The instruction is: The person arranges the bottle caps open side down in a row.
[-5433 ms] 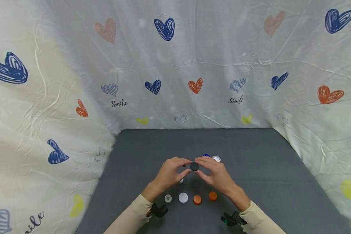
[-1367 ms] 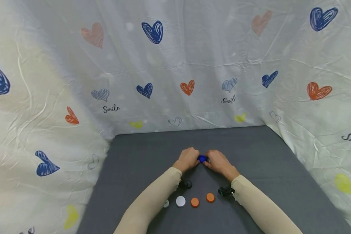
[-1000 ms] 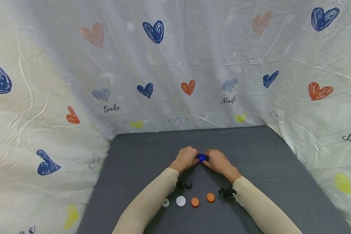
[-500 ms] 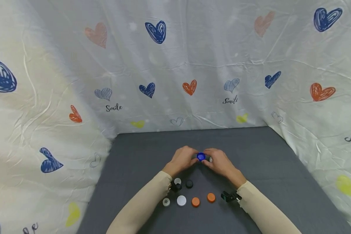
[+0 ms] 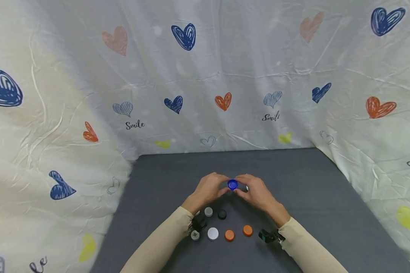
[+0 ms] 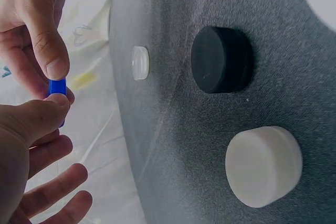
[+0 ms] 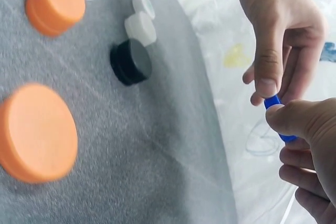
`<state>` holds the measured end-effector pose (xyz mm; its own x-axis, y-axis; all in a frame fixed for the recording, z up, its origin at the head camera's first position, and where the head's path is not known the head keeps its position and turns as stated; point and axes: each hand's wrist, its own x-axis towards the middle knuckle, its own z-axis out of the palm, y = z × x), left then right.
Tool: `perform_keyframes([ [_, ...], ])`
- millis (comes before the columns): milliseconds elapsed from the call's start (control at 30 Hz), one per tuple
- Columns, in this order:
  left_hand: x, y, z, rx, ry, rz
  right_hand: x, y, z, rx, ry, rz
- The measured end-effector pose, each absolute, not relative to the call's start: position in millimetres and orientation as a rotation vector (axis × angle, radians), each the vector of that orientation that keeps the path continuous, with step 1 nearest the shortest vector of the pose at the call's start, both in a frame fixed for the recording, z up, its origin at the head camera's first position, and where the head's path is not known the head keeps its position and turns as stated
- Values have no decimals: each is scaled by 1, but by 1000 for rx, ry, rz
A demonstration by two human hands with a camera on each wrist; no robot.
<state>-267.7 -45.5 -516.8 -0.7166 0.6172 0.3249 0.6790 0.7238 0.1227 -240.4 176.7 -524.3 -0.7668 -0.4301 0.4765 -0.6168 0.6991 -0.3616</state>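
Note:
A small blue bottle cap [image 5: 232, 184] is held up between both hands, above the dark table. My left hand [image 5: 208, 188] pinches its left side with thumb and fingertips; my right hand [image 5: 255, 191] pinches the right side. In the left wrist view the blue cap [image 6: 57, 86] is seen edge-on between the two thumbs, with a gap between it and the table. The right wrist view shows the same cap [image 7: 272, 102], partly covered by the right thumb. A clear whitish cap [image 6: 140, 63] lies on the table beyond, mostly hidden behind the right hand in the head view.
Nearer the body, a black cap [image 5: 222, 214] and a white cap [image 5: 208, 212] lie on the grey cloth [image 5: 287, 178]. In front stand a greyish cap [image 5: 195, 235], a larger white cap [image 5: 213, 234] and two orange caps [image 5: 229, 235]. Heart-printed curtains surround the table.
The black cap, held between both hands earlier, now lies on the table. Both hands have since gripped the blue cap, raised it and turned it so its rimmed round face shows.

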Motion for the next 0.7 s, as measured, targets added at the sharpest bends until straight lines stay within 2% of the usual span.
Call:
perform_keyframes([
  [700, -235, -76, -508, -1149, -2439, -510, -213, 165, -510, 941, -2461, 801],
])
